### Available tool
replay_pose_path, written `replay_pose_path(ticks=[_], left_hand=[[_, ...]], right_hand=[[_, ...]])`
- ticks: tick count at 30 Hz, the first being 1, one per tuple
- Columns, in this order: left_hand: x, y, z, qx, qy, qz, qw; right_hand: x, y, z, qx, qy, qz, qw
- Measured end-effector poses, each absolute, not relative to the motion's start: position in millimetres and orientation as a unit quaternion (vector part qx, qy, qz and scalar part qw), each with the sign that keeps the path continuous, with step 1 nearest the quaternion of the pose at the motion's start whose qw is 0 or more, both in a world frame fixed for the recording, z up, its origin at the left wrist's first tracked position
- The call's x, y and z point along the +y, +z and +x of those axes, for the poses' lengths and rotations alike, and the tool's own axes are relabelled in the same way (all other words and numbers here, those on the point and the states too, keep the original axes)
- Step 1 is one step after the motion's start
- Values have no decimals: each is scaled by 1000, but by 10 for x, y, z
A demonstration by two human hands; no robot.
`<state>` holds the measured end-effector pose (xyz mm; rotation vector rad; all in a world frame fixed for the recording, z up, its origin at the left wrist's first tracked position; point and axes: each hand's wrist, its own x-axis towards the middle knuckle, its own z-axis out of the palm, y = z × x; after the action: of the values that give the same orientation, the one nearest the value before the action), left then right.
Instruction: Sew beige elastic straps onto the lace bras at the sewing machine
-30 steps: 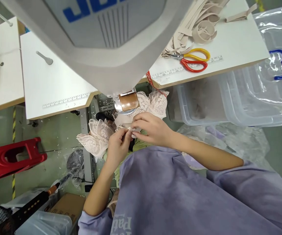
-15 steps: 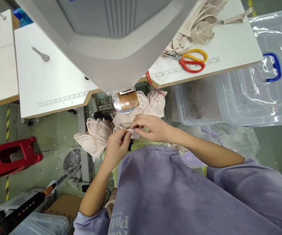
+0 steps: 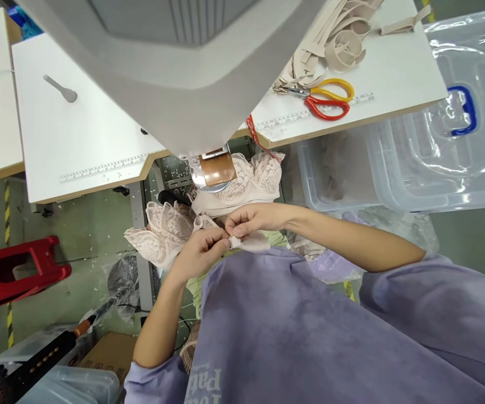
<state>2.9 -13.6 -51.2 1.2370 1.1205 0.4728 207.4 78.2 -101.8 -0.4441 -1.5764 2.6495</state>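
Lace garment piece [image 3: 209, 216], pale beige: lying beneath the sewing machine head [image 3: 175, 73], its long axis running left to right, one end drooping off toward the left. Left hand [image 3: 200, 252] and right hand [image 3: 253, 219] are meeting at its near edge, fingertips pinching together on a small strap end [image 3: 246, 242] pointing rightward. Scissors [image 3: 324, 98] are resting on the white table [image 3: 394, 73].
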Motion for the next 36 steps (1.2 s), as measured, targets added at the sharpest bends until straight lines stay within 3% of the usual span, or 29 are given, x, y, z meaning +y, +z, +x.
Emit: replay_pose_path(ticks=[3,6,12,18,21,27,36], left_hand=[[-135,-537,4,477,197,540,665],[-157,-611,27,514,228,526,639],[-216,-741,137,599,310,444,590],[-185,-763,221,607,350,370,610],[-132,-824,268,613,366,335,615],[-88,-824,352,594,367,344,628],[-137,-834,382,591,372,363,617]], right_hand=[[686,-1031,2024,-465,869,-166,24],[618,-926,2015,-537,803,-247,76],[541,-869,2081,-804,473,-290,213],[373,-1070,2042,-880,206,-307,299],[448,-1099,2064,-876,251,-307,276],[569,-962,2189,-731,535,-341,251],[390,-1020,2021,-639,577,-428,274]])
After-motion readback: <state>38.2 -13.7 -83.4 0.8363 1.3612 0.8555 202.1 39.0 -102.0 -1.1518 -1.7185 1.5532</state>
